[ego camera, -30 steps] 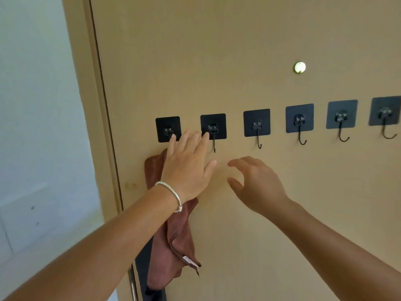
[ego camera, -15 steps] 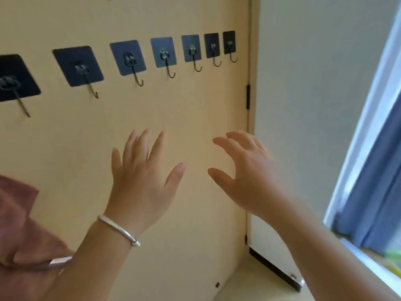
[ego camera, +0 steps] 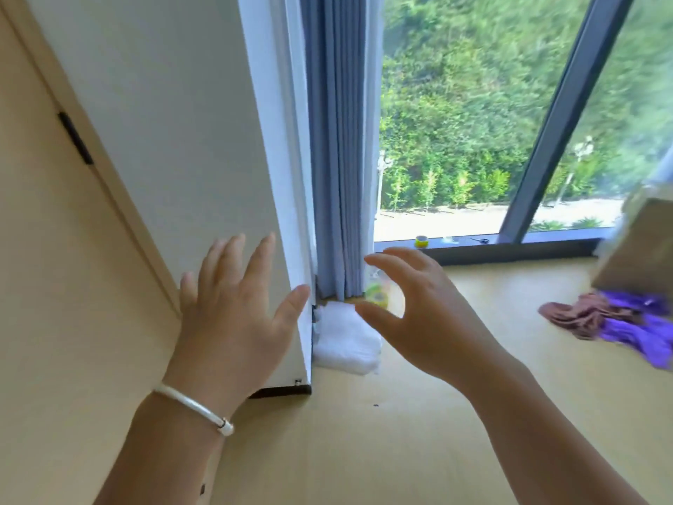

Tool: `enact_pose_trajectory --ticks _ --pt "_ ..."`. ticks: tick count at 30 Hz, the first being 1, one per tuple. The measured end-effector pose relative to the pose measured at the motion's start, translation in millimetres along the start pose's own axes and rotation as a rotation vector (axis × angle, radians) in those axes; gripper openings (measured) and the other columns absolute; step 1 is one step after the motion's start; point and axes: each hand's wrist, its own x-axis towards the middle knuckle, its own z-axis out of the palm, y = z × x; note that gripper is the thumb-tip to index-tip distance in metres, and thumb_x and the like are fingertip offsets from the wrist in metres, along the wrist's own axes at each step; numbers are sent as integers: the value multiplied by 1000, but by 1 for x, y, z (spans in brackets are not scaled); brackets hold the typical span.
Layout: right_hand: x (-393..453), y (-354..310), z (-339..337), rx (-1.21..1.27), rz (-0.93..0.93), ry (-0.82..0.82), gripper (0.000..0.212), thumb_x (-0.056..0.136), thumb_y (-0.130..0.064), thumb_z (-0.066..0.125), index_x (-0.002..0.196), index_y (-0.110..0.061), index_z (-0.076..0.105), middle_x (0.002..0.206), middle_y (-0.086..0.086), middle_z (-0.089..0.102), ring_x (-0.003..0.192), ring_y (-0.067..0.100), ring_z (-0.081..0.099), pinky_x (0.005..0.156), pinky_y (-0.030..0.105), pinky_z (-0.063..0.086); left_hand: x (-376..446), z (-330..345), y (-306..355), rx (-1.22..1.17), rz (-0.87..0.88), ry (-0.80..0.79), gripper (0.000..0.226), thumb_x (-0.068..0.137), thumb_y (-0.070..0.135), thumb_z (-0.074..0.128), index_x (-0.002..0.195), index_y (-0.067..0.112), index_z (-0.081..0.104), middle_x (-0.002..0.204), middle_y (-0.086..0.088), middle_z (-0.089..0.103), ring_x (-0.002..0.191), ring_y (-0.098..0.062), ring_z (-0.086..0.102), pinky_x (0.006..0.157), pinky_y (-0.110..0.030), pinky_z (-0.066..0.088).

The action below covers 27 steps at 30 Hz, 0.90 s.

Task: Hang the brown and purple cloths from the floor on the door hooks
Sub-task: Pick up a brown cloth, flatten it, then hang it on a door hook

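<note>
A brown cloth (ego camera: 579, 315) lies crumpled on the wooden floor at the right, touching a purple cloth (ego camera: 641, 329) that spreads beside and under it. My left hand (ego camera: 236, 315), with a silver bangle on the wrist, is raised with fingers spread and holds nothing. My right hand (ego camera: 426, 315) hovers to its right, fingers curved and apart, also holding nothing. Both hands are well to the left of the cloths. The tan door (ego camera: 54, 267) fills the left edge; its hooks are out of view.
A white wall panel (ego camera: 174, 158) ends at a corner beside a blue curtain (ego camera: 338, 140). A white bundle (ego camera: 346, 344) and a small green-yellow object (ego camera: 377, 293) lie at the curtain's foot. A cardboard box (ego camera: 641, 249) stands above the cloths. Tape roll (ego camera: 421, 241) on the window sill.
The view has swung right from the door hooks and the hung brown cloth to the window and floor. Both hands stay open and raised. The floor cloths have come into view.
</note>
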Motion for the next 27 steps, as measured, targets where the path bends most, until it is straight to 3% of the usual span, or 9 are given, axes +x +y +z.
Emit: enact_pose_trajectory --ticks 5,10,13,22,27 --pt "-35 51 -60 -47 149 114 58 84 -45 65 137 -30 48 139 -7 45 126 11 40 107 28 33 10 22 90 -96 233 -41 74 81 68 12 150 39 10 158 2 12 144 -13 -2 117 -47 4" --pt "-85 116 -130 -146 294 243 58 85 -44 64 139 -31 46 142 -7 42 132 9 32 109 26 27 15 50 196 -178 421 -101 72 82 66 11 149 40 8 158 4 7 145 -12 -5 118 -48 1" --pt "-128 161 -179 -214 408 309 58 86 -44 62 139 -29 46 144 -4 43 133 12 33 112 35 30 7 68 276 -198 559 -135 70 86 64 22 150 40 5 159 4 4 146 -14 -6 118 -49 2" --pt "-283 272 -287 -412 727 475 50 85 -46 61 131 -29 53 130 -6 51 123 14 41 103 31 32 -68 126 501 -281 920 -276 76 80 70 13 149 40 0 160 3 0 146 -15 -7 118 -49 5" --pt "-364 307 -329 -453 916 572 51 86 -47 60 132 -28 53 134 -6 51 125 11 41 107 30 31 -119 145 598 -371 1069 -372 72 87 68 26 149 40 4 160 3 0 146 -16 -5 117 -48 3"
